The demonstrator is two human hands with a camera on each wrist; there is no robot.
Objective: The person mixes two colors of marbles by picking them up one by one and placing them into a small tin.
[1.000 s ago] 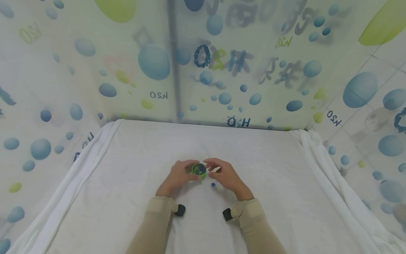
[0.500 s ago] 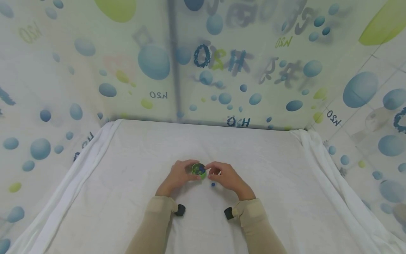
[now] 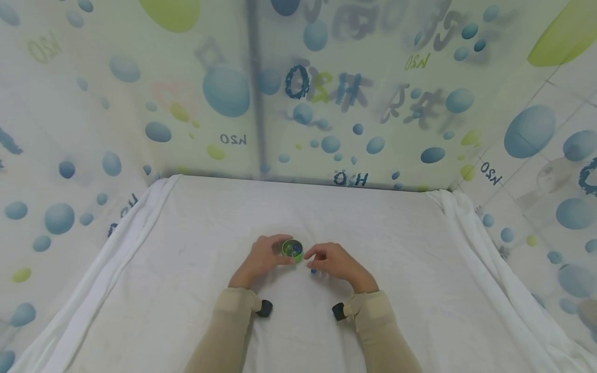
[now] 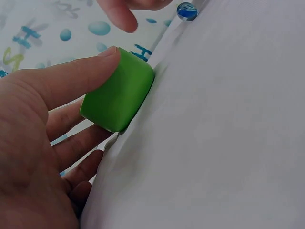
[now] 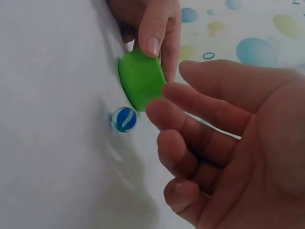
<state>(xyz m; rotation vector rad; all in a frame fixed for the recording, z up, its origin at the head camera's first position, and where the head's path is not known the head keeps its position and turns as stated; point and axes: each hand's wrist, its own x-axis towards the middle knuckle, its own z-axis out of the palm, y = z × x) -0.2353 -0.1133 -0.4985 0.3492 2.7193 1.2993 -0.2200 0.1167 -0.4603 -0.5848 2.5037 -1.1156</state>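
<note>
My left hand holds a small round green cup on the white cloth, thumb on the near side and fingers on the far side. Blue and greenish marbles show inside it in the head view. One loose glass marble with a blue and white swirl lies on the cloth just right of the cup. My right hand hovers close to this marble, fingers loosely bent and thumb apart. Nothing sits between its fingers in the right wrist view. The hand partly covers the marble in the head view.
A white cloth covers the table and bunches into folds along both sides. Curtains printed with blue and green drops stand behind and at the sides. Each sleeve cuff carries a small black wrist device.
My right hand has drawn back from the cup's rim, toward me and slightly right, to above the loose marble. The left hand and the cup have stayed in place.
</note>
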